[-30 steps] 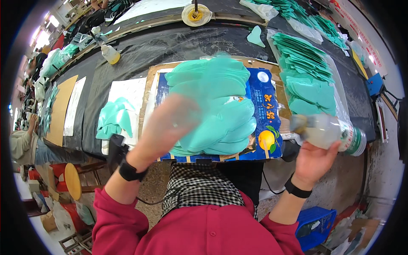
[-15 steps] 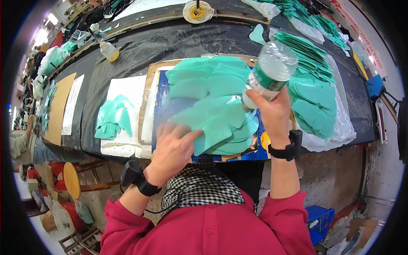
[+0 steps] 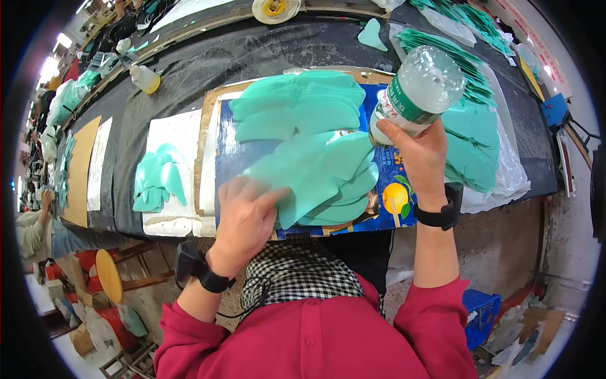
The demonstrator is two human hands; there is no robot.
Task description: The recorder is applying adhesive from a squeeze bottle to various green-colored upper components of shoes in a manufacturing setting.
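Observation:
My right hand [image 3: 426, 155] is wrapped round a clear plastic bottle [image 3: 435, 76] with a green and white label. The bottle is tipped with its base up and away to the right, its lower end by the right edge of the fanned green sheets. At the near left of those thin, curved green cut-out sheets [image 3: 328, 164], my left hand [image 3: 243, 211] grips one edge between thumb and fingers; the fingertips are smeared by motion. Another overlapping row of green cut-outs [image 3: 303, 101] lies just beyond. Both rows rest on a blue printed board [image 3: 230, 145].
A large pile of green cut-outs [image 3: 473, 145] lies on clear plastic at right; a smaller pile [image 3: 158, 177] is on white board at left. A bottle of yellow liquid [image 3: 145, 79] stands farther back. A blue crate [image 3: 483, 312] and wooden stool [image 3: 109, 276] are below the table.
My right hand has moved the bottle a little to the right and up, away from the sheets. My left hand stays at the near-left edge of the fanned sheets. The whole view has shifted slightly.

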